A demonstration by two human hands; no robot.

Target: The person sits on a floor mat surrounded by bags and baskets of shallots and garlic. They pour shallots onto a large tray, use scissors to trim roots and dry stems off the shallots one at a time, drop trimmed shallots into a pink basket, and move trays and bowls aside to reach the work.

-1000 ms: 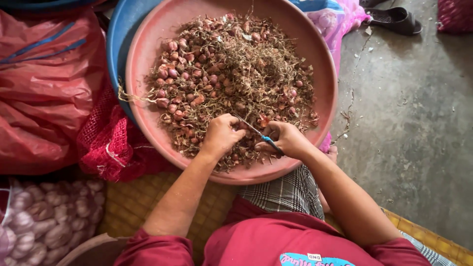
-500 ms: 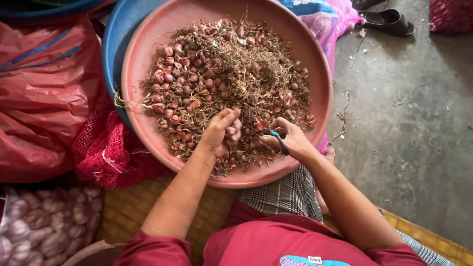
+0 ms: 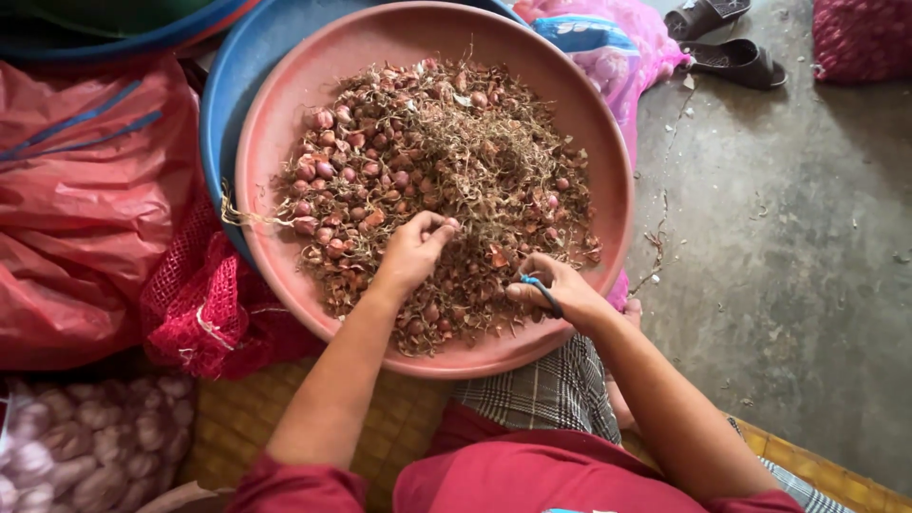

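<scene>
Shallots (image 3: 380, 180) with dry stalks lie heaped in the pink basin (image 3: 285, 275), under both hands. Left hand (image 3: 413, 252) pinches into the pile, its grip narrow on stalks or a shallot; which, I cannot tell. Right hand (image 3: 556, 290), just beside it, grips a small blue-handled tool (image 3: 543, 293). Red mesh sack (image 3: 204, 304) lies left of the left hand; sandals (image 3: 727, 43) lie well beyond the right.

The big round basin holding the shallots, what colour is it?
The basin is dusty pink, in the head view.
</scene>
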